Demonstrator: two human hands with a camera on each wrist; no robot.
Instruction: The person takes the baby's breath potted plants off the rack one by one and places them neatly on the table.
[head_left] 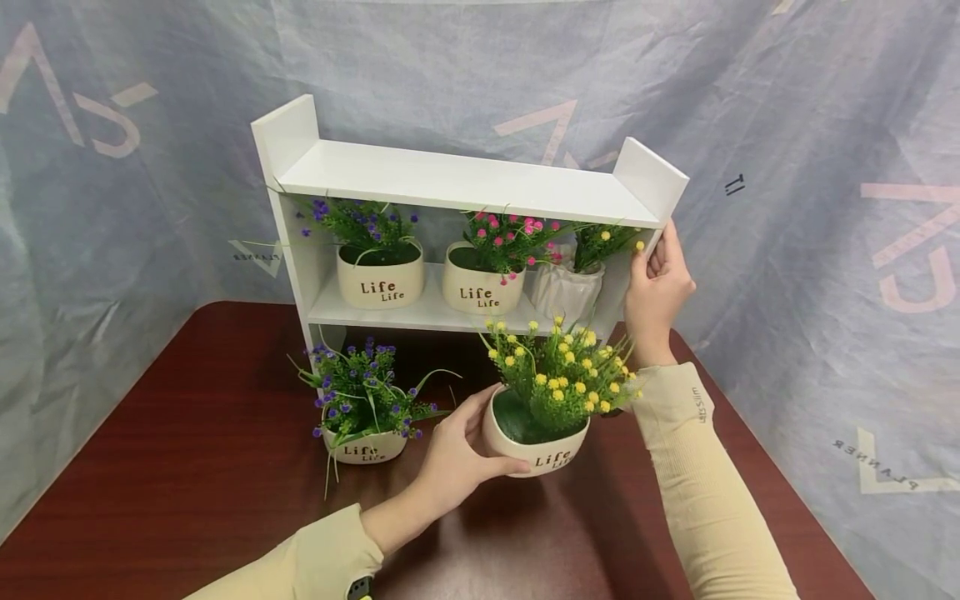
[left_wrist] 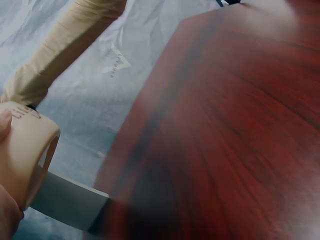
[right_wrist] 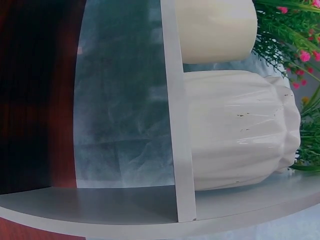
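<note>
My left hand [head_left: 457, 454] grips a cream oval flowerpot [head_left: 517, 458] with yellow artificial flowers, thumb on its front. The pot is held above the table, in front of the lower right part of a white two-tier shelf [head_left: 472, 179]. In the left wrist view, this flowerpot [left_wrist: 25, 145] appears at the left edge with parts of the fingers. My right hand [head_left: 660, 287] holds the shelf's right side panel near the top, thumb at its front edge. The right wrist view shows a white fluted pot [right_wrist: 240, 130] on the middle board; the right hand is out of that view.
On the middle board stand a purple-flowered pot [head_left: 381, 279], a pink-flowered pot [head_left: 483, 287] and the fluted pot with yellow flowers. Another purple-flowered pot [head_left: 367, 446] is at the lower left. Beneath lies a dark red wooden table [head_left: 187, 467], with grey cloth [head_left: 150, 208] behind.
</note>
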